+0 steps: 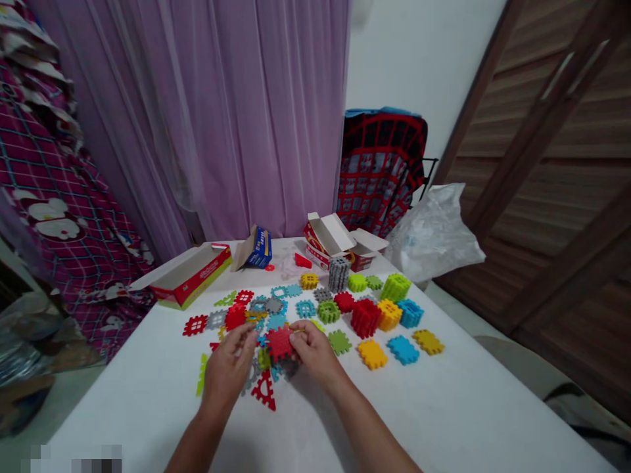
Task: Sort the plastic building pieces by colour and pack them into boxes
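Both my hands meet over a heap of flat plastic waffle blocks (256, 315) on a white table (444, 407). My right hand (315, 351) pinches the right edge of a red square block (280, 343). My left hand (227, 366) is curled beside the block's left edge, its fingertips at the pile; whether it grips the block is unclear. A red triangular piece (263, 391) lies just below my left hand. Assembled cubes sit to the right: red (365, 318), orange (389, 314), blue (410, 313) and green (396, 286).
Open cardboard boxes stand at the table's far edge: a long red one (190, 276), a blue one (257, 249) and a red-white one (335, 243). A grey block tower (338, 274) stands near them. A white plastic bag (434, 233) lies at the far right corner. Purple curtain behind.
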A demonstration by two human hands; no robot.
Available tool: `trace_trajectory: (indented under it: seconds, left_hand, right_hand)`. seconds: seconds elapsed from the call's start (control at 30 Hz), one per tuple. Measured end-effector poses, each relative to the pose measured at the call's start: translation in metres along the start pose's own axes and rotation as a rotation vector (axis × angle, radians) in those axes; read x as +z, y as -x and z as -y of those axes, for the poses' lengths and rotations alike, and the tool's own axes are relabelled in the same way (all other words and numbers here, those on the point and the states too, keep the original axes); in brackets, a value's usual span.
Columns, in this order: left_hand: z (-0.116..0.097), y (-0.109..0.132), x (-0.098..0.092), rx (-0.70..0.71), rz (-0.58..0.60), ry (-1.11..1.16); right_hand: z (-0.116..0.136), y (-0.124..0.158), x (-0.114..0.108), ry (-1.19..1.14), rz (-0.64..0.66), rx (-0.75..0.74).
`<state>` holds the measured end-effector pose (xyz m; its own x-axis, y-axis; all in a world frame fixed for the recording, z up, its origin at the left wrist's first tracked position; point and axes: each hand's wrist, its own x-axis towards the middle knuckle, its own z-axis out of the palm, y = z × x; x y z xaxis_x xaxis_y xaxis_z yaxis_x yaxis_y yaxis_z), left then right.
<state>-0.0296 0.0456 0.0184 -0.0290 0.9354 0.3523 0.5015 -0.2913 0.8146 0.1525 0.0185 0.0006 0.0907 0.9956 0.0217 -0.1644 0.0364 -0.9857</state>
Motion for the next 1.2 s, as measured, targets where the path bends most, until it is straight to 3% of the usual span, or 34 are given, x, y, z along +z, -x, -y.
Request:
trace_trajectory:
  seconds: [0.1,0.23,0.37,0.53,0.9,1.2]
  left_hand:
    - [-0.018,0.004,0.008,-0.14,0.244,0.181]
    - [-0.022,0.002,0.004,-0.259,0.363,0.248]
    - [-0.022,-0.001,-0.002,-0.322,0.346,0.215]
    - [-0.024,-0.001,-0.004,-0.363,0.3,0.222]
    - [-0.031,0.003,0.0,-0.325,0.351,0.244]
    - [-0.027,0.011,0.017,-0.358,0.398,0.297]
  right_hand:
    - [0.004,0.0,0.002,-0.003,0.035,-0.029]
    - [0.009,0.003,0.001,0.101,0.029,-0.077]
    - [0.026,0.014,0.002,0.476,-0.002,-0.201]
    - [0.045,0.03,0.01,0.917,0.053,-0.295]
    - [0.054,0.028,0.004,1.143,0.221,-0.253]
    - [0.074,0.013,-0.011,1.344,0.453,-0.359]
